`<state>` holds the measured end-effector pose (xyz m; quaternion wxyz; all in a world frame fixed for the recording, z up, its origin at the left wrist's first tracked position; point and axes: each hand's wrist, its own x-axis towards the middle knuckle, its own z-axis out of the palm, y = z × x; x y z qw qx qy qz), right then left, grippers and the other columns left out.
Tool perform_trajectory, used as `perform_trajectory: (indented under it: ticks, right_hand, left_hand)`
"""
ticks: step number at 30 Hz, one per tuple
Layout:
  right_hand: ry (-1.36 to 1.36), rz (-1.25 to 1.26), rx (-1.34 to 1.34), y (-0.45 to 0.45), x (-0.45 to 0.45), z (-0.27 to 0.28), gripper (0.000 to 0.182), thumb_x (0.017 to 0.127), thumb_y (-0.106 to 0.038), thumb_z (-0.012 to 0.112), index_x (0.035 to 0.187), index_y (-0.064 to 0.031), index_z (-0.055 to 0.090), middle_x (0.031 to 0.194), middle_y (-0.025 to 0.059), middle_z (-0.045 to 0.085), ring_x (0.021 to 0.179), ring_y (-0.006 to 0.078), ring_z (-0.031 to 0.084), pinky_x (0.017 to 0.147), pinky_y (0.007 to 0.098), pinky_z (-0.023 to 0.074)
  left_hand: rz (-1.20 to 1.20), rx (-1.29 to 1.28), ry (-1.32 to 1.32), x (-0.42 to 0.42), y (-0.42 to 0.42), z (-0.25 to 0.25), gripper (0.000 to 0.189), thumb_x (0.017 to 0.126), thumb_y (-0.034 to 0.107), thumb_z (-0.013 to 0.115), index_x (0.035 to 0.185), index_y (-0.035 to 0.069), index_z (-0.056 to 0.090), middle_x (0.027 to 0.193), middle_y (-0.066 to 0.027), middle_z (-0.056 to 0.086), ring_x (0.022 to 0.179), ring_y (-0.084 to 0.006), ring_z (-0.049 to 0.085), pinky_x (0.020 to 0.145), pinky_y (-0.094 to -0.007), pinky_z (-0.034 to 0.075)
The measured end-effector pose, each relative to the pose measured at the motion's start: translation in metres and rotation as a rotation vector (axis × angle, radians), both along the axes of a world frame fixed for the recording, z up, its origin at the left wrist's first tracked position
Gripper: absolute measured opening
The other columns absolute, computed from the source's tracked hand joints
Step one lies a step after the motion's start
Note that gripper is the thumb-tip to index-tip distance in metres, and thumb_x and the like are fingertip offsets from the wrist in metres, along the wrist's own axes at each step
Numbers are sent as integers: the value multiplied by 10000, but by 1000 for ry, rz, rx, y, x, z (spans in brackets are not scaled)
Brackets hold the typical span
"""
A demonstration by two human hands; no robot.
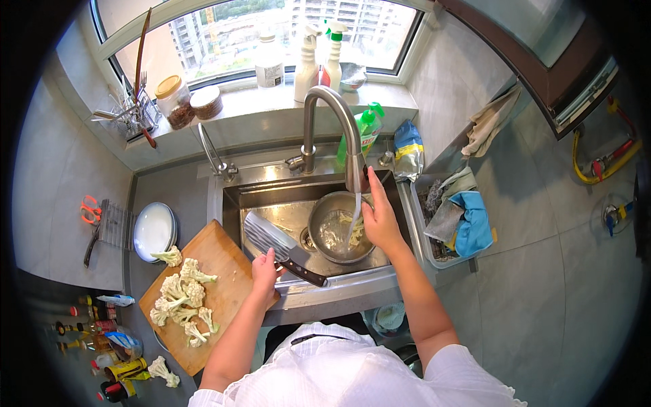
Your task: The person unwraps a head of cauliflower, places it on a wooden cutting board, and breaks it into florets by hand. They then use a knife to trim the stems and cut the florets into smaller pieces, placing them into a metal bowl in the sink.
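My left hand (265,272) grips a cleaver (269,235) near the join of blade and dark riveted handle, over the sink's front left edge. My right hand (380,219) is raised with its fingers straight beside the spout of the kitchen faucet (352,147), and it holds nothing. Water runs from the spout into a round metal pot (330,254) in the stainless steel sink (285,201). Pale cauliflower pieces (357,231) lie in the pot's water. To the left, cauliflower florets (175,292) are heaped on a wooden cutting board (224,259), whose corner reaches the sink rim.
White bowls (154,229) are stacked behind the board. One floret (164,371) lies on the counter near several condiment bottles (107,351). A plastic bin of cloths (465,224) stands right of the sink. Dish soap (367,127) and a slim second tap (216,157) rise behind it.
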<state>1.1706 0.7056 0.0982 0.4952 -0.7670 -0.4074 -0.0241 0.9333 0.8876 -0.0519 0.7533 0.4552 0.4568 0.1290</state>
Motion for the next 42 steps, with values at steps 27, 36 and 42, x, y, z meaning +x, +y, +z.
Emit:
perform_trajectory:
  ticks: [27, 36, 42]
  right_hand:
    - [761, 551, -709, -11, -54, -235, 417, 999, -363, 512, 1188, -22, 660, 1124, 174, 708, 1033, 345, 662, 897, 390, 502]
    - [-128, 641, -514, 48, -147, -100, 938, 814, -312, 760, 1587, -171, 248, 1048, 131, 628, 837, 365, 652, 712, 465, 534]
    - [289, 613, -364, 95, -188, -116, 605, 872, -65, 625, 1458, -101, 479, 1017, 239, 684, 904, 418, 669, 774, 467, 530]
  left_hand:
    - [230, -103, 74, -40, -16, 5, 301, 1069, 323, 497, 903, 88, 584, 808, -14, 656, 675, -99, 609, 606, -263, 566]
    - [383, -41, -8, -44, -26, 11, 311, 1070, 336, 500, 919, 87, 611, 835, -17, 631, 689, -104, 585, 642, -275, 559]
    - [40, 408, 48, -95, -10, 0, 264, 1041, 290, 557, 1048, 42, 648, 805, 1, 588, 762, -97, 541, 707, -253, 475]
